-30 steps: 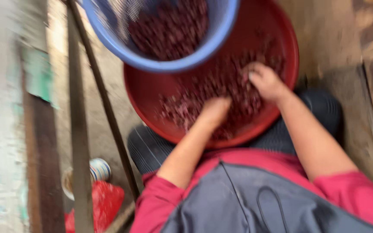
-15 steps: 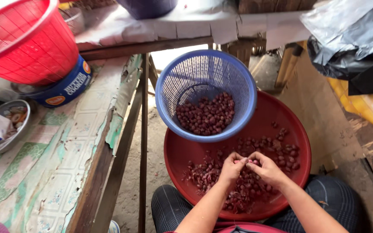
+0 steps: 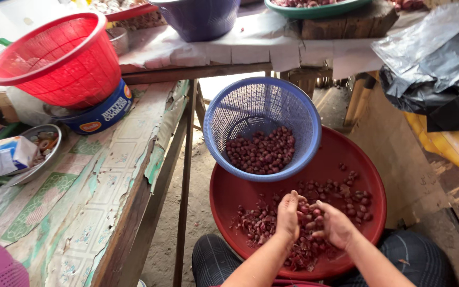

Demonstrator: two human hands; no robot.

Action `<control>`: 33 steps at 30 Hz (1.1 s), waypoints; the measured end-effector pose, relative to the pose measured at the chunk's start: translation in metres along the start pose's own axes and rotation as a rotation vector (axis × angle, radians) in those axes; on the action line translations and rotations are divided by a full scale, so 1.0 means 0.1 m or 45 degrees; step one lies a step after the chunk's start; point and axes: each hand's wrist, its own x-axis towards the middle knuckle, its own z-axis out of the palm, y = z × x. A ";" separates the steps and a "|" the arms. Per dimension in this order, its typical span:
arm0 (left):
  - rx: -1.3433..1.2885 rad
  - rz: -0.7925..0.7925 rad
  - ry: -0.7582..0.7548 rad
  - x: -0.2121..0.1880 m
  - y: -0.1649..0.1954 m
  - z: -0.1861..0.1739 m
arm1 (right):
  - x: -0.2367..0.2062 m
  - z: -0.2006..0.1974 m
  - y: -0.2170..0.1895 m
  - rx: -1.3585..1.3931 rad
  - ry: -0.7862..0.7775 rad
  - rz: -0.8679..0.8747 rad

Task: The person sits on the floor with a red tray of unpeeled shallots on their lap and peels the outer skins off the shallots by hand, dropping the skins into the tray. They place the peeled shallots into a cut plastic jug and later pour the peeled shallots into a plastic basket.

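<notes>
Shallots, small and dark red, lie heaped in the red basin on the person's lap, and more fill the bottom of the blue basket leaning on the basin's far rim. From the left: a desk with a worn patterned cover carries a metal bowl near its left edge and a red basket sitting on a blue tin toward its far edge. Half a second ago both hands met fingertip to fingertip over the pile; now the left hand and right hand stand slightly apart, each cupped around a few shallots, so sorting looks underway. The blue basket tilts with its mouth toward the person; the shallots are too small and jumbled to show any common direction. Black plastic sheeting hangs at the right.
</notes>
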 end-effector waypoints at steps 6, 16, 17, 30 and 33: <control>0.492 0.468 -0.097 -0.23 0.00 0.20 | 0.07 0.21 0.14 0.095 -0.154 -0.024; 0.415 1.094 -0.323 0.03 0.93 0.69 | 0.29 0.86 -0.81 0.388 -0.530 -0.421; 0.227 0.935 -0.349 0.09 1.03 0.72 | 0.33 1.00 -0.98 0.418 -0.582 -0.437; 0.499 0.824 -0.393 0.08 0.45 0.41 | 0.08 0.40 -0.74 -0.419 -0.075 -0.697; 0.499 0.798 -0.477 0.16 0.07 0.28 | -0.08 -0.22 -0.87 -0.912 0.034 -1.108</control>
